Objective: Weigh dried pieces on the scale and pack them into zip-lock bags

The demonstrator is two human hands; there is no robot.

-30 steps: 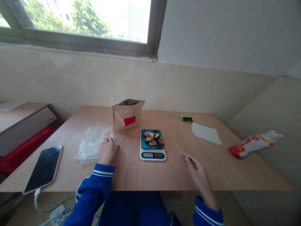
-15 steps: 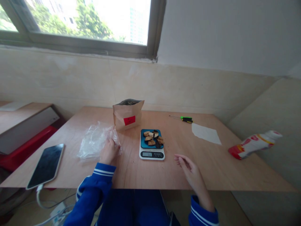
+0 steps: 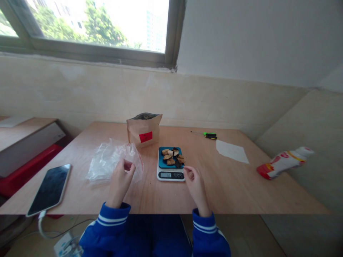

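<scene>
Head cam looks down on a big wooden bench (image 3: 241, 192) under a window, and pretty much everything sits on it. Biggest thing is the crumpled clear plastic bag (image 3: 107, 162) on the near left, with a phone (image 3: 49, 189) lying screen-up further left by the near edge, a cable coming off its near end. Behind the plastic bag stands an open brown paper pouch (image 3: 144, 129) with a red label, upright, toward the far side. Over on the right there's a red and white packet (image 3: 284, 162) lying on its side, and a white sheet of paper (image 3: 232, 151) flat on the wood, with a green-handled screwdriver (image 3: 207, 135) just past it. Dead centre is a small kitchen scale (image 3: 170, 167) with a blue top, and a little pile of brown and dark dried pieces (image 3: 173, 156) on it. The left hand (image 3: 120, 180) is pinching the near edge of the plastic bag between fingers and thumb. The right hand (image 3: 194, 182) is just beside the scale's near right corner, fingers curled in loosely, holding nothing that I can see. Both sleeves are blue with white stripes.
</scene>
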